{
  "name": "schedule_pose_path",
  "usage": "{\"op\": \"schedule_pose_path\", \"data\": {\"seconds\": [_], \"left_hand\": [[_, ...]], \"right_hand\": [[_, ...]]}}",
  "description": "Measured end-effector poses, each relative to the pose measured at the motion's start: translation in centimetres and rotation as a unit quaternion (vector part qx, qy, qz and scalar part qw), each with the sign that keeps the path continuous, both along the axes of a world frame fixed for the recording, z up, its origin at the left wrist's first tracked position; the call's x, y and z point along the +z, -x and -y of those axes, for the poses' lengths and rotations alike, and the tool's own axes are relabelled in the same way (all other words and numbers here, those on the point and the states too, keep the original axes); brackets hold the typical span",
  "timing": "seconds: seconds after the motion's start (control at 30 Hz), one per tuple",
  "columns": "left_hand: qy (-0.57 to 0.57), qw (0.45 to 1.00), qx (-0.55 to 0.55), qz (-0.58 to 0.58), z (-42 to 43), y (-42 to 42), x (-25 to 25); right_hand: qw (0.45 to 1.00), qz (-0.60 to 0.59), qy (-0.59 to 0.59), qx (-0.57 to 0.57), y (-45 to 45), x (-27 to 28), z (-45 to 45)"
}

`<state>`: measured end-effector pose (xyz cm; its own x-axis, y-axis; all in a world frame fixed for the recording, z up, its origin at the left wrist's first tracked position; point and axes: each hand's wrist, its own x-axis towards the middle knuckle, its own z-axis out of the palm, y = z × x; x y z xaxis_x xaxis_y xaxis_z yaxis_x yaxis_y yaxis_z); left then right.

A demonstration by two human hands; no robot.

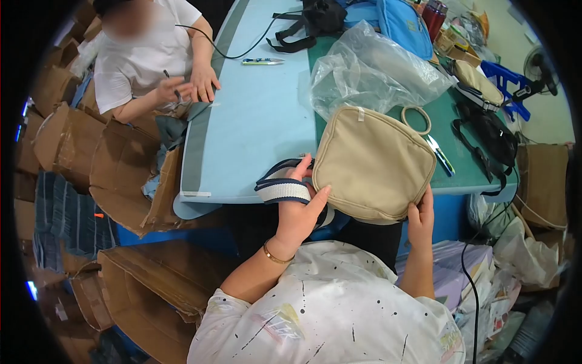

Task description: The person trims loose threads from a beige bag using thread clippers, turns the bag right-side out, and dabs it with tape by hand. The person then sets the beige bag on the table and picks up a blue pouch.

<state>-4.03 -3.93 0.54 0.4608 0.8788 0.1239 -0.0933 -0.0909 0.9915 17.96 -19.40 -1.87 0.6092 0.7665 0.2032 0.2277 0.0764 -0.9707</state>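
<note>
A square beige bag [374,162] with rounded corners and piped edges is held up at the table's front edge, its flat face toward me. My left hand [298,209] grips its left side, thumb on the face. Looped around that hand is a white and navy webbing strap [282,189]. My right hand [421,219] holds the lower right corner, its thumb at the edge and fingers partly hidden behind. A small pale tag [361,114] shows at the bag's top edge.
On the table [254,121] lie a clear plastic bag [376,73], a tape roll [416,120], thread snips [441,156] and another snips [262,62]. Black bags [485,142] and a blue bag [406,27] sit beyond. A co-worker [154,57] works at left beside cardboard boxes [130,170].
</note>
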Motion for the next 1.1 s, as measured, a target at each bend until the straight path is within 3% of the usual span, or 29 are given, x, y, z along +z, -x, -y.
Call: {"op": "schedule_pose_path", "data": {"seconds": [0.23,0.3,0.37,0.5,0.6,0.67,0.73,0.87,0.93,0.97,1.0,1.07,1.1], "left_hand": [[-0.058,0.998,0.014,-0.025,0.5,0.1,0.3],[-0.069,0.997,0.012,-0.038,0.7,0.2,0.2],[-0.003,0.999,0.005,0.047,1.2,0.0,-0.1],[0.038,0.996,-0.075,0.025,2.9,1.9,-0.2],[-0.01,0.987,-0.157,-0.04,4.1,3.9,-4.4],[0.043,0.97,-0.203,-0.123,4.5,5.2,-6.4],[-0.062,0.94,-0.23,-0.243,4.4,6.7,-7.0],[-0.089,0.907,-0.238,-0.335,3.6,9.0,-7.1],[0.054,0.869,-0.336,-0.36,2.8,9.3,-3.7],[0.075,0.895,-0.338,-0.282,2.8,8.9,-1.4],[0.075,0.897,-0.33,-0.284,2.3,8.6,1.1],[-0.085,0.911,-0.387,-0.115,1.2,8.0,5.5],[-0.135,0.928,-0.338,-0.08,1.0,7.7,6.9]], "right_hand": [[1.0,0.016,0.01,-0.01,-0.2,-0.3,0.0],[0.998,-0.038,-0.011,-0.047,-0.1,-0.3,-0.2],[0.993,-0.102,-0.025,-0.055,-0.1,0.2,-0.6],[0.966,-0.217,-0.094,-0.102,-1.3,1.3,-1.7],[0.956,-0.247,-0.126,-0.099,-2.4,0.9,-2.0],[0.946,-0.271,-0.138,-0.113,-2.4,0.7,-2.3],[0.942,-0.266,-0.161,-0.125,-2.2,0.9,-2.7],[0.939,-0.251,-0.199,-0.124,-2.1,1.5,-3.1],[0.948,-0.237,-0.185,-0.1,-2.0,2.4,-3.3],[0.948,-0.24,-0.188,-0.094,-1.9,2.6,-3.4],[0.951,-0.237,-0.184,-0.077,-1.8,2.7,-3.6],[0.952,-0.243,-0.179,-0.046,-1.3,3.0,-3.9],[0.956,-0.246,-0.161,-0.017,-0.9,3.4,-4.0]]}}
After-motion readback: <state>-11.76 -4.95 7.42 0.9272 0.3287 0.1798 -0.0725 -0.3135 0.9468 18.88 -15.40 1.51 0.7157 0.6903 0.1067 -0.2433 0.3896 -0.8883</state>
